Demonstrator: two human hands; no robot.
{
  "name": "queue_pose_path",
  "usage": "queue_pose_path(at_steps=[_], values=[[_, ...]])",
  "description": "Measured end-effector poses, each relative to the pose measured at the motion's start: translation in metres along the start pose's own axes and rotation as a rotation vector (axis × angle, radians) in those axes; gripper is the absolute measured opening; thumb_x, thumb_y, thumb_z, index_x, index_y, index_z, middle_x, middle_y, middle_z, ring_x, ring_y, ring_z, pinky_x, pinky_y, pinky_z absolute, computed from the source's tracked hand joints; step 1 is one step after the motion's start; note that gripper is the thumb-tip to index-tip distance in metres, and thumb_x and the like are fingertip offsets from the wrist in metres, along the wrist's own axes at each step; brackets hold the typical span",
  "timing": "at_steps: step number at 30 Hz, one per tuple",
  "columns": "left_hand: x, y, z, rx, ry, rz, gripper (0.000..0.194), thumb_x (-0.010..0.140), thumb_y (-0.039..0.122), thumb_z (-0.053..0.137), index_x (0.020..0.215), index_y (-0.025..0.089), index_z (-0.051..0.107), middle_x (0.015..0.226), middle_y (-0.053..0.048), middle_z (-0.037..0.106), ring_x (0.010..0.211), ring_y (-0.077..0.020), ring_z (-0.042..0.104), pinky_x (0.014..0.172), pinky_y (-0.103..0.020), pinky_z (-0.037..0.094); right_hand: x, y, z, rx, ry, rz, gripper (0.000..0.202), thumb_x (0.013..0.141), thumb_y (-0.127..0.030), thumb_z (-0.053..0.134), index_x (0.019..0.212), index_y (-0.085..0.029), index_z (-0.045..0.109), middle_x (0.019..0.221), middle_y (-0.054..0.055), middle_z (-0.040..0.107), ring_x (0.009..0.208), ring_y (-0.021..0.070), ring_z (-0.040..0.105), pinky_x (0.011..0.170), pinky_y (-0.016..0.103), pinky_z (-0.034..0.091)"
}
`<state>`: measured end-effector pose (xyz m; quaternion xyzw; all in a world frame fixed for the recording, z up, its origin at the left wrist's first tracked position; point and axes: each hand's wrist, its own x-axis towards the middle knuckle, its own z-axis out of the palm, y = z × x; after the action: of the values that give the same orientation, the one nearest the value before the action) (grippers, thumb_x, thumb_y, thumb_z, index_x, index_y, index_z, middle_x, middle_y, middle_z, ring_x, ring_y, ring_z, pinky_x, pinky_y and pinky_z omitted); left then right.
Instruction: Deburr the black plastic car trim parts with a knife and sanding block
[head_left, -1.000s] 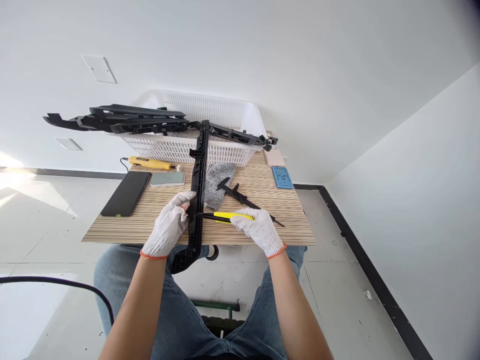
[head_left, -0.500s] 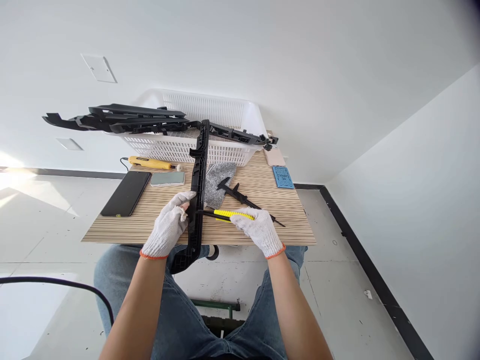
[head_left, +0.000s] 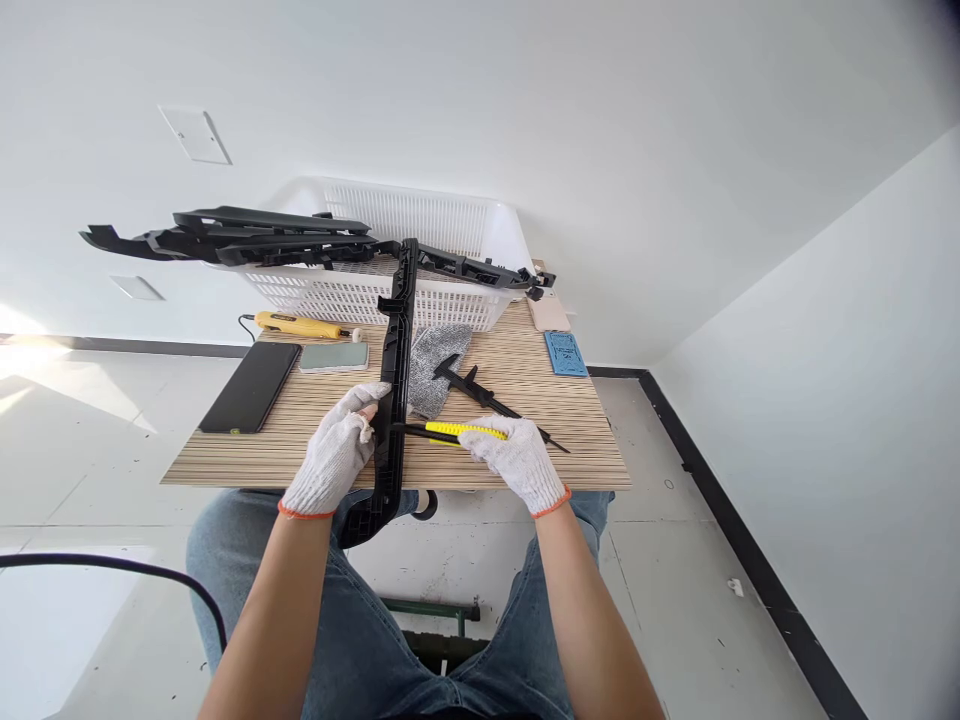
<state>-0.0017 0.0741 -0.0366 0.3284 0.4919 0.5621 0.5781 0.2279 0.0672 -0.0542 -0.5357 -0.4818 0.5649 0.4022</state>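
Note:
A long black plastic trim piece [head_left: 391, 385] stands lengthwise across the table, its lower end jutting past the front edge. My left hand [head_left: 335, 445], in a white knit glove, is closed round its left side. My right hand [head_left: 519, 452], gloved the same way, grips a yellow-and-black utility knife [head_left: 466, 431]. The knife's dark tip meets the right side of the trim piece; whether it cuts in cannot be made out. Just beyond the right hand lies a black caliper [head_left: 487, 397], partly over a speckled grey cloth [head_left: 437, 365].
Behind, a white plastic basket [head_left: 315, 292] bears several black trim pieces [head_left: 262, 240]. On the table [head_left: 262, 462] are a black phone [head_left: 251, 388], a grey-green phone-like slab [head_left: 334, 357], a corded yellow rotary tool [head_left: 297, 325] and a blue card [head_left: 565, 353]. A wall stands close behind.
Hardly anything differs. Both hands keep their hold, and the knife tip stays against the trim piece, with at most a very slight shift.

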Motion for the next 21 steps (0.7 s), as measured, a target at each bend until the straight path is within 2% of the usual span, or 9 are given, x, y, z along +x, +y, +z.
queue_pose_path(at_steps=[2, 6, 11, 14, 17, 21], values=[[-0.0009, 0.0015, 0.0012, -0.003, -0.008, -0.008, 0.035, 0.062, 0.027, 0.076, 0.095, 0.020, 0.070, 0.075, 0.001, 0.064, 0.057, -0.0108, 0.057, 0.047, -0.019, 0.044, 0.0000, -0.0003, 0.0001, 0.035, 0.033, 0.001, 0.044, 0.066, -0.053, 0.080, 0.086, -0.013, 0.080, 0.059, 0.000, 0.059, 0.050, 0.0091, 0.041, 0.044, 0.023, 0.031], [-0.0016, 0.0034, 0.0030, 0.004, 0.004, 0.009, 0.031, 0.061, 0.026, 0.075, 0.091, 0.020, 0.070, 0.076, 0.001, 0.065, 0.055, -0.0093, 0.055, 0.045, -0.017, 0.041, -0.0003, -0.0017, -0.0001, -0.009, -0.017, -0.006, 0.041, 0.063, -0.050, 0.083, 0.082, -0.014, 0.081, 0.059, 0.001, 0.059, 0.049, 0.0086, 0.040, 0.042, 0.023, 0.029], [0.0001, 0.0008, 0.0009, -0.002, 0.007, 0.005, 0.034, 0.061, 0.027, 0.076, 0.093, 0.020, 0.071, 0.074, 0.002, 0.063, 0.050, -0.0070, 0.047, 0.043, -0.017, 0.039, 0.0013, 0.0010, -0.0011, 0.027, 0.027, 0.015, 0.044, 0.067, -0.053, 0.081, 0.086, -0.014, 0.081, 0.058, 0.000, 0.058, 0.050, 0.0089, 0.042, 0.043, 0.023, 0.030], [0.0013, -0.0020, -0.0014, 0.017, 0.007, 0.029, 0.030, 0.064, 0.026, 0.075, 0.093, 0.019, 0.071, 0.073, 0.002, 0.061, 0.052, -0.0072, 0.049, 0.042, -0.016, 0.037, 0.0022, 0.0023, -0.0008, 0.012, 0.016, 0.018, 0.042, 0.064, -0.050, 0.083, 0.084, -0.013, 0.080, 0.057, 0.000, 0.058, 0.049, 0.0089, 0.041, 0.043, 0.023, 0.029], [0.0014, -0.0033, -0.0024, 0.009, -0.022, 0.027, 0.031, 0.068, 0.029, 0.073, 0.098, 0.020, 0.070, 0.078, 0.001, 0.064, 0.056, -0.0093, 0.055, 0.047, -0.017, 0.043, 0.0027, 0.0025, 0.0002, 0.069, 0.082, 0.024, 0.046, 0.066, -0.054, 0.080, 0.087, -0.013, 0.080, 0.055, 0.000, 0.057, 0.048, 0.0093, 0.041, 0.042, 0.023, 0.030], [0.0008, -0.0032, -0.0023, 0.027, -0.037, 0.017, 0.033, 0.069, 0.030, 0.072, 0.101, 0.020, 0.068, 0.080, 0.000, 0.065, 0.059, -0.0115, 0.059, 0.050, -0.020, 0.047, 0.0028, 0.0037, 0.0008, 0.059, 0.071, 0.007, 0.049, 0.066, -0.057, 0.081, 0.087, -0.012, 0.080, 0.056, 0.000, 0.058, 0.047, 0.0087, 0.040, 0.043, 0.023, 0.030]])
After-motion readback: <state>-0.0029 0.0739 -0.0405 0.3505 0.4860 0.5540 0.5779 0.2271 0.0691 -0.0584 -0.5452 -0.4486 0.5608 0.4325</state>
